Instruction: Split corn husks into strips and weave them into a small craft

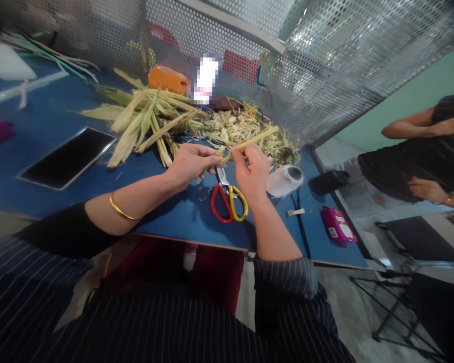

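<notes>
The striped shirt (166, 327) lies nearest, with the front edge of the blue worktop (174, 222) just beyond it. The right edge slants away past a pink packet (338, 225), and metal mesh (314, 75) bounds the back. Blue surface gives room between the phone (68, 157) and the front edge, and also between the scissors (231, 199) and that edge. Above the scissors' blades, the space is tighter: husks (130, 132) and a heap of scraps (234, 126) lie behind the hands, and a white spool (280, 182) stands just beside the right wrist. The strip (259, 137) is held between both hands over the worktop, pinched by the fingers of the left hand (191, 164) and of the right hand (251, 171). Pale yellow-green, narrow and flattish, it slants up past the right hand in a straight length; short ends poke out around the left fingers, whether of the same piece I cannot tell.
</notes>
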Motion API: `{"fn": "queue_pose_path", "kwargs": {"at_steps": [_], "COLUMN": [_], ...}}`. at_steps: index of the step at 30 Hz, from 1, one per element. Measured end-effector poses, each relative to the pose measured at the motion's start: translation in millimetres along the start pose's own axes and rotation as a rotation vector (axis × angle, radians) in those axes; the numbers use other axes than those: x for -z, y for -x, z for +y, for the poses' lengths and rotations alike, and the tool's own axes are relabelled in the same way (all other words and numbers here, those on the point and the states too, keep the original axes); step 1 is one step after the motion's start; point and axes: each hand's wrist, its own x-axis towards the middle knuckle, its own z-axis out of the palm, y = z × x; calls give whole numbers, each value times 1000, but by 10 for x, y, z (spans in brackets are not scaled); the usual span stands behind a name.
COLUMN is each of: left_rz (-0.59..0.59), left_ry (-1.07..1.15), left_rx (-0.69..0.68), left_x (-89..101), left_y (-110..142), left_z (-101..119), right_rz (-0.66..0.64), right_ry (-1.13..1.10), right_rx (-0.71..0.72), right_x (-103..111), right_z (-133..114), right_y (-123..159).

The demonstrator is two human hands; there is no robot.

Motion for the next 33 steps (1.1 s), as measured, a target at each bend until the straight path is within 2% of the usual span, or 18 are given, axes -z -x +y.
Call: {"fn": "queue_pose_path", "kwargs": {"at_steps": [7, 11, 15, 17, 21, 25, 30, 33], "left_rz": [-118, -73, 25, 59, 93, 117, 130, 135], "left_ry": [-13, -50, 43, 136, 272, 287, 202, 227], "left_rx": [5, -21, 32, 80, 153, 148, 31, 55], "left_x": [-39, -78, -47, -7, 55, 57, 30, 28], "left_y": [61, 87, 38, -4, -65, -65, -54, -81], "left_z": [16, -3, -16, -9, 18, 30, -4, -30], "right_rz": [-24, -55, 110, 142, -57, -197, -315, -399], "right_ry": [137, 151, 186, 223, 344, 389, 132, -199], "right_rx": [-119, -151, -12, 90, 242, 271, 179, -49], "right_x": [-61, -81, 18, 92, 135, 30, -105, -160], "right_z": [56, 50, 19, 10, 36, 11, -187, -225], "right_y": [21, 20, 1, -14, -39, -6, 126, 156]}}
